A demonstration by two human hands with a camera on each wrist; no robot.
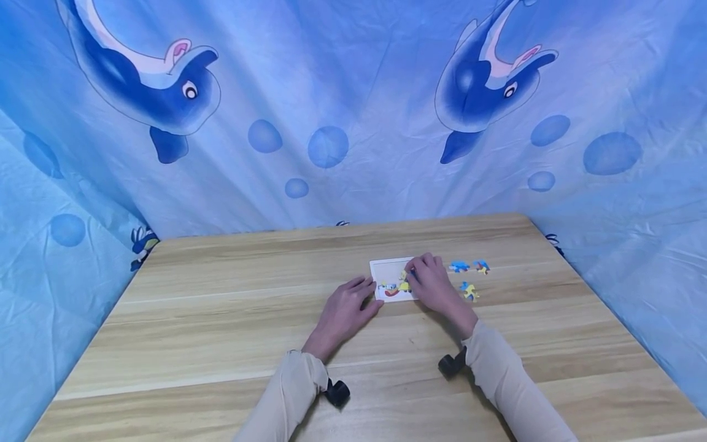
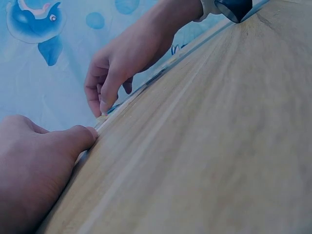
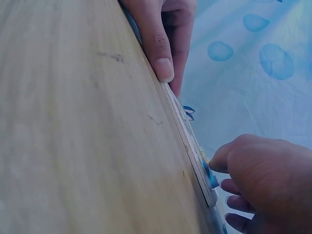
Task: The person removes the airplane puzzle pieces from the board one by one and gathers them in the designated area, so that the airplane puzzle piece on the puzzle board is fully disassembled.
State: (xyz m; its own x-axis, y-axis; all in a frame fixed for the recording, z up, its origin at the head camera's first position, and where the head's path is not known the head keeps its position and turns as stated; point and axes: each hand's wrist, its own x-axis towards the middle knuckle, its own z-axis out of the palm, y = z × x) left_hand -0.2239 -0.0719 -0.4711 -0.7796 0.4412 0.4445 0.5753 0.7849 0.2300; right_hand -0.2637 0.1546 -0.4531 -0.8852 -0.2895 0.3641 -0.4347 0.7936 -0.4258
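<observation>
A shallow white-rimmed jigsaw puzzle tray lies flat on the table, with a partly assembled yellow and red picture along its near side. My left hand rests at the tray's left end, fingertips on the left rim and thumb at the near left corner. Over the right part of the tray, my right hand pinches a small puzzle piece between thumb and fingers. In the right wrist view that puzzle piece shows blue at the tray's edge. The right hand hides the tray's right end.
Right of the tray lie loose puzzle pieces: a blue one, a blue and red one, and a blue and yellow one. The wooden table reaches back to a blue curtain printed with dolphins.
</observation>
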